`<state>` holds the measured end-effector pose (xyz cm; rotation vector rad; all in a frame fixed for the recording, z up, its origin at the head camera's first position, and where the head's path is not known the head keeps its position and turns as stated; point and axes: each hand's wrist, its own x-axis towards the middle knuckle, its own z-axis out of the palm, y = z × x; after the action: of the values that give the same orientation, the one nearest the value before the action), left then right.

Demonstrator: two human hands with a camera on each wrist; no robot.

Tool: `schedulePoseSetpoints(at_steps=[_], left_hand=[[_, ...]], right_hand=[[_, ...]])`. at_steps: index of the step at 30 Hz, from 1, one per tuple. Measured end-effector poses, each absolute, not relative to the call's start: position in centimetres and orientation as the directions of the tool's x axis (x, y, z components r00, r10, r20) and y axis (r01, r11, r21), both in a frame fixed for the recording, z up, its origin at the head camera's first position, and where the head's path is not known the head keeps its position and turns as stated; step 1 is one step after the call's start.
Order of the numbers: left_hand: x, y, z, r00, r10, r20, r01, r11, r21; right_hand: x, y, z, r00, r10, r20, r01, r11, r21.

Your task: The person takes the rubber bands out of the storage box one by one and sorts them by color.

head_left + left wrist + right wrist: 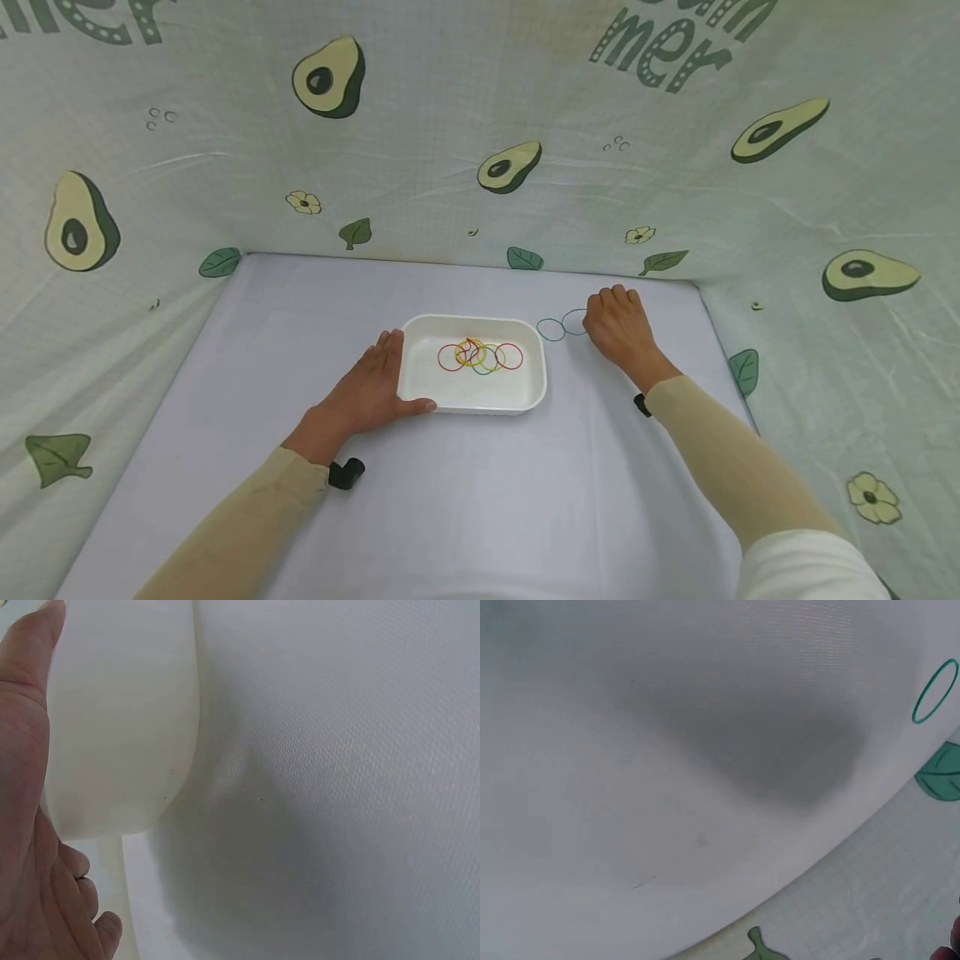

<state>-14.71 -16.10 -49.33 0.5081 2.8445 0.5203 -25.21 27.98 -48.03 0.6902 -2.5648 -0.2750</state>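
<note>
My left hand point(369, 387) lies along the left side of the white tray point(450, 400), fingers straight beside its wall and thumb over the near rim. In the left wrist view the thumb point(22, 742) rests against the tray's outer wall point(124, 720). Several red, yellow and green rubber bands point(508, 356) overlap inside the tray. To its right, my right hand point(621, 329) is curled, fingertips hidden beneath, pinching a green rubber band point(574, 333). Another green rubber band point(551, 340) lies on the table just left of it; it also shows at the right wrist view's edge.
The table point(480, 500) has a white cover. A cloth point(420, 200) printed with avocados, leaves and flowers rises behind it and at both sides. Each wrist wears a black strap, such as the left one point(347, 473).
</note>
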Motion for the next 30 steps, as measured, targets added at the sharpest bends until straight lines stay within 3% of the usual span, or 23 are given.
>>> schedulePoseSetpoints(at_steps=[30], left_hand=[[-14.6,-16.0,-49.4,-0.925,0.355,-0.135,0.282,0.881,0.378]], right_hand=[[-26.0,29.2,-50.8,-0.877,-0.44,0.194,-0.364,0.871,0.33]])
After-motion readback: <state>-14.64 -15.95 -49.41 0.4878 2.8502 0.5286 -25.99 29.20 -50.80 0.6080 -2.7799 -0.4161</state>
